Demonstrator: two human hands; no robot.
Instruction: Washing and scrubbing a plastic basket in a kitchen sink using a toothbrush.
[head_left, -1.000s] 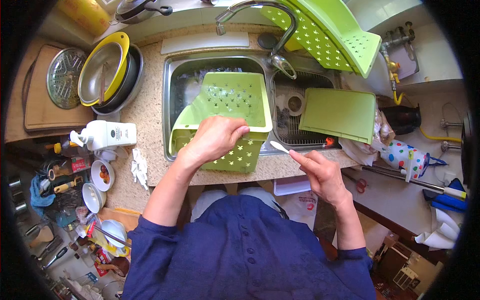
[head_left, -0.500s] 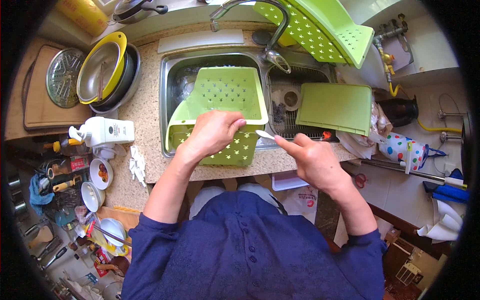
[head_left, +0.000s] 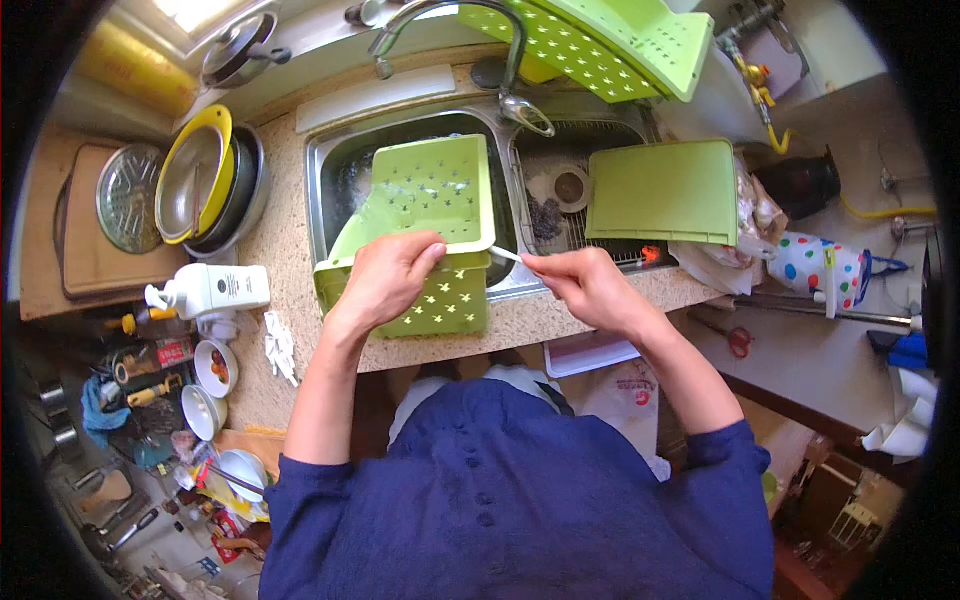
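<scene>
A green perforated basket (head_left: 430, 180) with star-shaped holes is tilted over the left sink basin (head_left: 345, 185), its lower part resting on the counter's front edge. My left hand (head_left: 392, 278) is closed on the basket's near rim, thumb on top. In my right hand (head_left: 590, 285) is a slim white tool (head_left: 508, 255), pinched between thumb and fingers. The tool's far end meets the basket's right rim corner, and its tip is hard to make out there. A plain green bin-like piece (head_left: 660, 190) lies over the right basin beside the basket.
An arched faucet (head_left: 520, 60) stands behind the basins. Another green perforated piece (head_left: 610, 50) leans at the back right. On the left are a white pump bottle (head_left: 215, 290), stacked bowls (head_left: 195, 170) and a cutting board (head_left: 95, 245). A spotted bag (head_left: 815, 268) lies at the right.
My right hand has moved slightly left and up, bringing the white tool against the basket's rim corner. The whole view has shifted a little, and my left hand stays on the rim.
</scene>
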